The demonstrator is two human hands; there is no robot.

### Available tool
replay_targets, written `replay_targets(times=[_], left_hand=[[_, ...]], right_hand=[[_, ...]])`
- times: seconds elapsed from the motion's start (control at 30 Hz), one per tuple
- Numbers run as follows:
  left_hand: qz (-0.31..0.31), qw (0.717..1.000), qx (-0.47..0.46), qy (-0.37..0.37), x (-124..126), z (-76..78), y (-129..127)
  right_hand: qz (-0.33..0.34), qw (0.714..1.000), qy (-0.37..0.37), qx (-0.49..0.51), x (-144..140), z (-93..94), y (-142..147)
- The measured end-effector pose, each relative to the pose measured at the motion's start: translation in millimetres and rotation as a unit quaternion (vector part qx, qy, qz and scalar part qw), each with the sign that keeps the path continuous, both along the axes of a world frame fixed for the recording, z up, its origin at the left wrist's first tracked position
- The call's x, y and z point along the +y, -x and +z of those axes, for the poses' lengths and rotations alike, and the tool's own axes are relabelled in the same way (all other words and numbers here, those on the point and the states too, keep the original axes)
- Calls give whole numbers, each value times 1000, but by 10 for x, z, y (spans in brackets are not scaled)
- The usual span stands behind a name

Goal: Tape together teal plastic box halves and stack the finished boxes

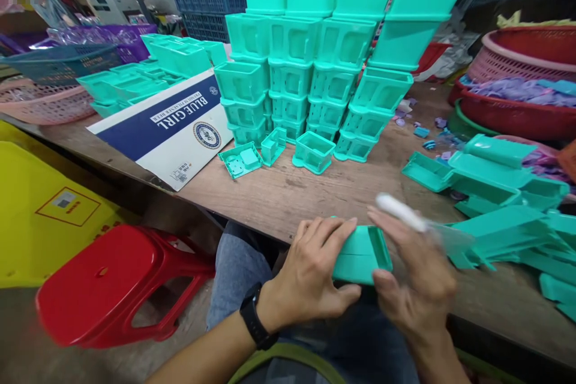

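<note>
My left hand (315, 264) is closed around one end of a green plastic box (357, 258), held tilted over the table's front edge. At the box's other end is my right hand (414, 276), with its thumb at the rim. A white-handled knife (400, 211) lies between the fingers of that hand, its blade smeared by motion and pointing right, away from the box. Just beyond my hands on the table stand a small green box (315, 151), a narrow green piece (273, 145) and a shallow green tray-like part (241, 160).
Tall stacks of green boxes (292, 42) rise at the back. Loose green parts (499, 222) are heaped at the right, near red and pink baskets (517, 96). A white-and-blue carton piece (180, 132) leans at the left, above a red stool (103, 282).
</note>
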State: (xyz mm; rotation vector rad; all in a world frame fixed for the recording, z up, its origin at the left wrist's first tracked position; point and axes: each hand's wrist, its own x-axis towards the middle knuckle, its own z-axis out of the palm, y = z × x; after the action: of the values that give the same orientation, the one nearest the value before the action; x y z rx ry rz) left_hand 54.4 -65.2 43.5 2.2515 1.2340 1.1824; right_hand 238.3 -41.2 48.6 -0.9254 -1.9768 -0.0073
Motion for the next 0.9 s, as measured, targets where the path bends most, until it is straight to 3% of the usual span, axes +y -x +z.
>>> replay_targets(times=[0.13,0.23,0.33,0.53,0.9], left_hand=[[12,997,-76,1,49,-79,-56],[-2,990,-124,69,108,-160,-27],[-12,981,-139,135,167,-205,25],[-18,987,-131,87,193,-159,-3],[25,986,-143,86,202,-127,-180]], right_hand=[[8,999,34,7,67,-115,92],[-21,997,52,56,110,-184,103],[-28,996,67,48,103,-139,89],[-33,998,25,-49,85,14,171],[-71,997,-8,-3,199,21,222]])
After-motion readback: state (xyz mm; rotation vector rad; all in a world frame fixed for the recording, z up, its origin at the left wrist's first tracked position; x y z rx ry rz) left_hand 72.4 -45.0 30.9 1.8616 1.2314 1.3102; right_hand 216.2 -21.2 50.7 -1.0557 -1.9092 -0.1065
